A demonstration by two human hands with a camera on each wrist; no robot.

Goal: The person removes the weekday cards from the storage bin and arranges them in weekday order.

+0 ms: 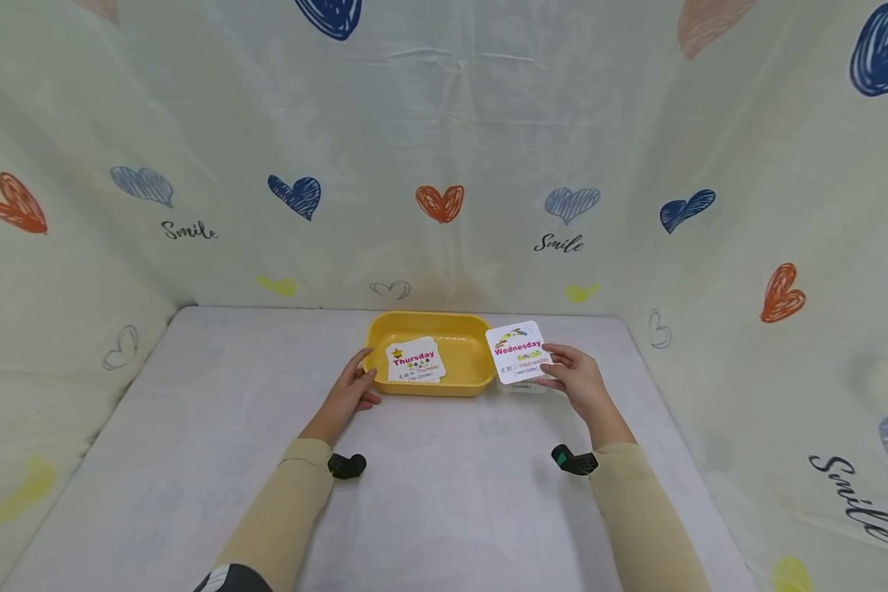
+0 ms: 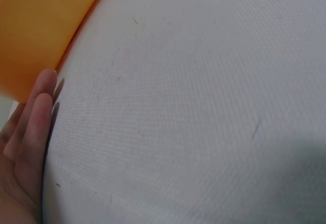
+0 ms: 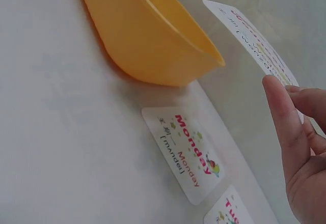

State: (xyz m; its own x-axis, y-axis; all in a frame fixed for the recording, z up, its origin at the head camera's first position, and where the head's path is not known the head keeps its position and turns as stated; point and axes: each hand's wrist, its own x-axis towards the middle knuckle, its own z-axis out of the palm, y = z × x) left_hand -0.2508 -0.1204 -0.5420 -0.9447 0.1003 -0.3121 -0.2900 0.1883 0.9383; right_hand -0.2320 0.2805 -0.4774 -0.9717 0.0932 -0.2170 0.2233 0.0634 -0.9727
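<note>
My right hand [image 1: 579,380] pinches a white square card printed "Wednesday" [image 1: 518,352] just past the right end of the yellow tray [image 1: 429,390]. In the right wrist view, thumb and fingers hold that card [image 3: 254,38] by its edge, raised above the table. My left hand [image 1: 350,390] touches the tray's left end; two fairly straight fingers [image 2: 39,119] show against its outer wall in the left wrist view. Inside the tray lies a "Thursday" card [image 1: 415,360] on top of other cards, their faces mostly covered.
A "Monday" card [image 3: 186,155] lies on the table beside the tray, and part of another card [image 3: 228,211], lettered "Tue", shows near it. A heart-patterned cloth [image 1: 444,123] hangs behind and at both sides of the white table [image 1: 459,493].
</note>
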